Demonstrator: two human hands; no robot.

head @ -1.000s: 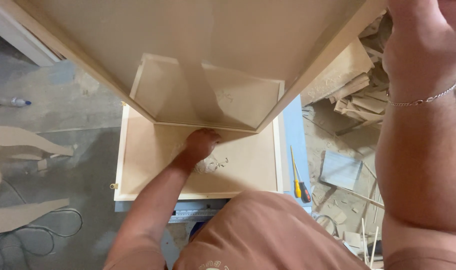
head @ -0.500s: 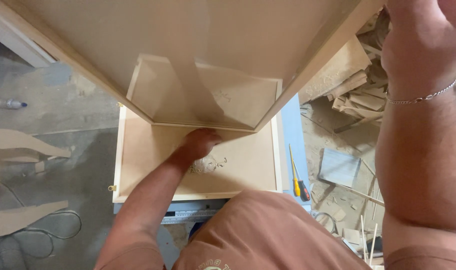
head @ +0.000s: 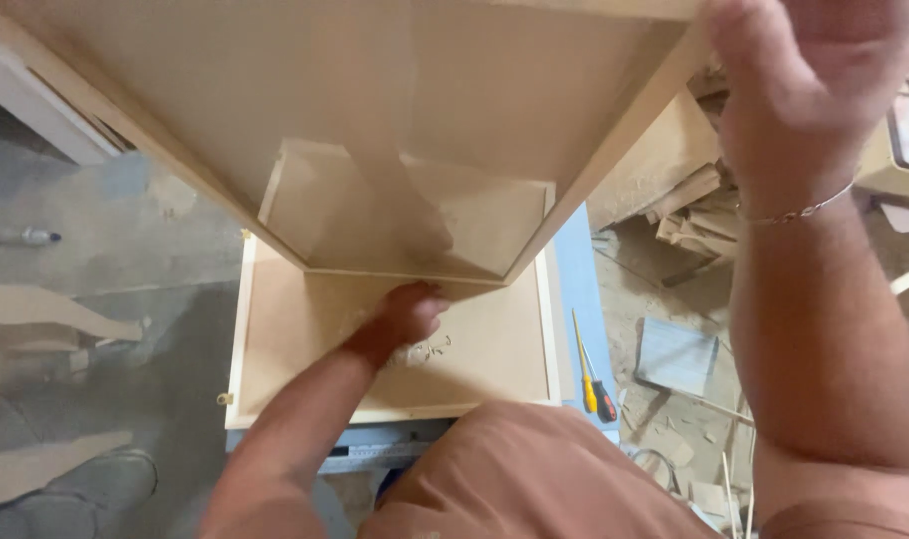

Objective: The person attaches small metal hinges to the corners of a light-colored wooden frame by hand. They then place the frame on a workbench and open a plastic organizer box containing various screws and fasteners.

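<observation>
While left hand (head: 407, 317) grip holds box (head: 395, 130) edge — right hand (head: 809, 95) blurred, grip unclear; screwdrivers (head: 592, 384) nearby.

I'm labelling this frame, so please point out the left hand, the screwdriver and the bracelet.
left hand (head: 405, 317): head view, back of the hand under the cabinet's lower edge.
screwdriver (head: 586, 389): head view, its yellow handle.
bracelet (head: 799, 213): head view, the chain across the right wrist.

Screwdrivers (head: 591, 379) on blue bench, wood scraps (head: 686, 195) nr floor.
</observation>
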